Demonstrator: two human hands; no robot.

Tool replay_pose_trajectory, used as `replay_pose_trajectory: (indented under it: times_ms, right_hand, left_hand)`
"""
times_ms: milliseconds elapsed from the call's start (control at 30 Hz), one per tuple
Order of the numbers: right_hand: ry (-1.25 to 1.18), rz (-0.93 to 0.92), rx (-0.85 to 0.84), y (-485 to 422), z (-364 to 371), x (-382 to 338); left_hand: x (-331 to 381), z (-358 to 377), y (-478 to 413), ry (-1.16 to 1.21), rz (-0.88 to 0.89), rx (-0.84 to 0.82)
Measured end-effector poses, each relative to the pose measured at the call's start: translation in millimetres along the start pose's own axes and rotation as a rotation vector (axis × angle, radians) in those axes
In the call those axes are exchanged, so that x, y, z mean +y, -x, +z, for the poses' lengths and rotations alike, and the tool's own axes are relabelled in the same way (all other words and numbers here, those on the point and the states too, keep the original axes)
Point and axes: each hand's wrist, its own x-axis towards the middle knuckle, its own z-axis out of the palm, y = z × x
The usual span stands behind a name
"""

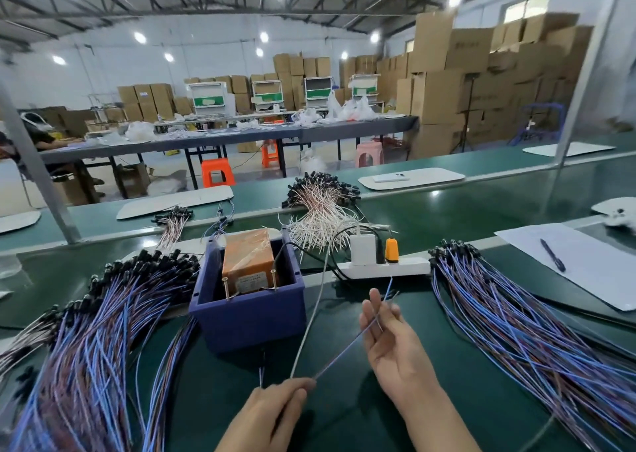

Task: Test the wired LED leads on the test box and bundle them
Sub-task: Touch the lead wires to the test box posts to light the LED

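Note:
The test box is a blue plastic bin (247,317) holding an orange transformer block (248,259) with two upright metal pins at its front. My left hand (275,407) pinches one end of a blue-and-brown LED lead (347,352) at the bottom centre. The lead runs up and right across my right hand (389,341), whose fingers are loosely spread, with the lead passing between them. A big pile of blue-wired leads with black heads (103,331) lies left of the bin. Another such pile (523,321) lies to the right.
A white power strip (385,267) with a white adapter and an orange plug sits behind my hands, a grey cable trailing from it. White-wired leads (323,210) are heaped behind it. Paper with a pen (552,254) lies at right. A metal post (38,173) stands at left.

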Motion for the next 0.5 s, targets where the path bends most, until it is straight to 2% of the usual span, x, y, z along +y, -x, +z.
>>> replay_pose_trajectory:
  times_ms: [133,267,500]
  right_hand:
    - [0.042,-0.002,-0.077,11.0,-4.2,-0.8]
    - [0.386,0.020,-0.094,25.7,-6.1,11.3]
    - [0.526,-0.346,0.022,56.4,-17.6,-44.6]
  left_hand:
    - [2.9,-1.1,-4.8,-0.042,-0.003,0.045]
    - [21.2,-10.8,-13.2,-0.137,0.076,0.059]
    - [82.2,-49.7,-39.6,-0.577,0.153,-0.194]
